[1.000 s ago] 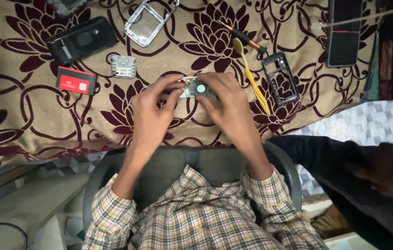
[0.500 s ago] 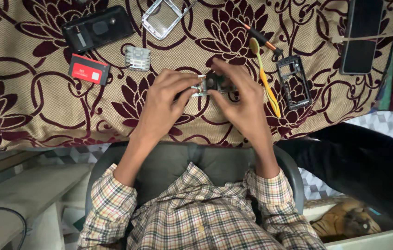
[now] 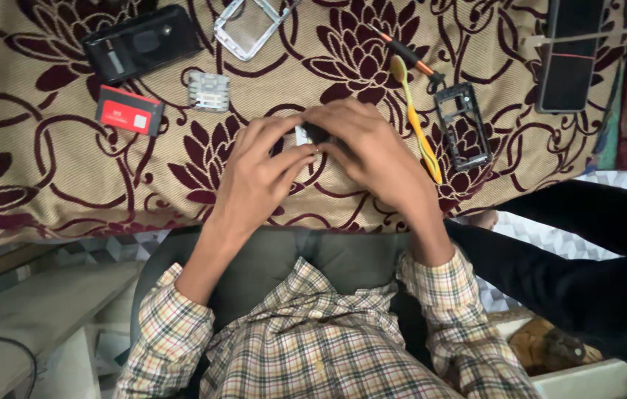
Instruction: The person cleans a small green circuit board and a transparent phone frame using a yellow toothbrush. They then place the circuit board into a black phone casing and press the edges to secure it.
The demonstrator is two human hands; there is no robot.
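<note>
Both my hands meet over a tan cloth with dark red flowers (image 3: 47, 192). My left hand (image 3: 258, 177) and my right hand (image 3: 373, 151) together grip a small phone part (image 3: 306, 135), silvery with a dark piece, mostly hidden under my fingers. Just right of my right hand lies a yellow pry tool (image 3: 417, 129) and a black phone frame (image 3: 463, 125). An orange-handled screwdriver (image 3: 406, 52) lies above them.
On the cloth: a black phone back (image 3: 140, 41), a red battery (image 3: 130, 111), a small keypad piece (image 3: 208, 90), a silver bezel (image 3: 251, 26), a black phone (image 3: 571, 52) at top right. A person's dark-clothed leg (image 3: 587, 258) is at right.
The view has shifted, so the cloth items sit higher in the frame. My hands stay together on the small part, with fingers closing more over it.
</note>
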